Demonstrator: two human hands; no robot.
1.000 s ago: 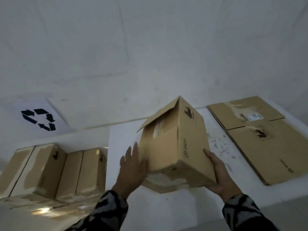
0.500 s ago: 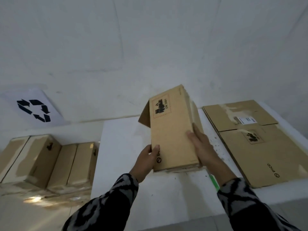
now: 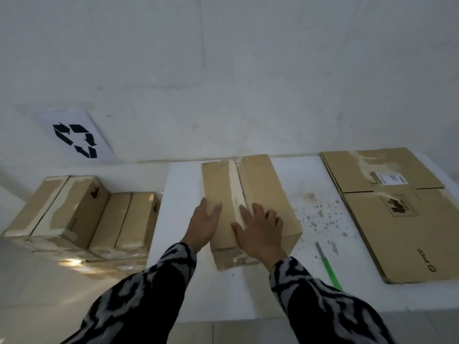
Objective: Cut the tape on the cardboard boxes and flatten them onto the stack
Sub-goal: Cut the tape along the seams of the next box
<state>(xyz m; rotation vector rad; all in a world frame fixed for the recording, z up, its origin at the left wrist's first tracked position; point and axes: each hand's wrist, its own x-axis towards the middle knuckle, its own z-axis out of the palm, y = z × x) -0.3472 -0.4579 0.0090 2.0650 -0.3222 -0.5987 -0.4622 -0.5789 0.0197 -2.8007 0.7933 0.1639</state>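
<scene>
A brown cardboard box point(image 3: 260, 189) lies on the white table point(image 3: 310, 184), its taped seam facing up and running away from me. My left hand point(image 3: 205, 223) rests flat against the box's near left side, fingers straight. On the box's top near end, just right of the seam, lies my right hand point(image 3: 258, 230) with its fingers spread. A green-handled cutter point(image 3: 327, 265) lies on the table to the right of the box, apart from both hands. The stack of flattened boxes point(image 3: 397, 209) lies at the table's right end.
Several taped boxes point(image 3: 82, 214) stand in a row on the floor to the left of the table. A recycling sign point(image 3: 74, 139) hangs on the white wall above them. Paint specks mark the table between the box and the stack.
The box was held up in both hands and turned; now it lies on the table with the taped seam up. Both hands have shifted onto its near end.
</scene>
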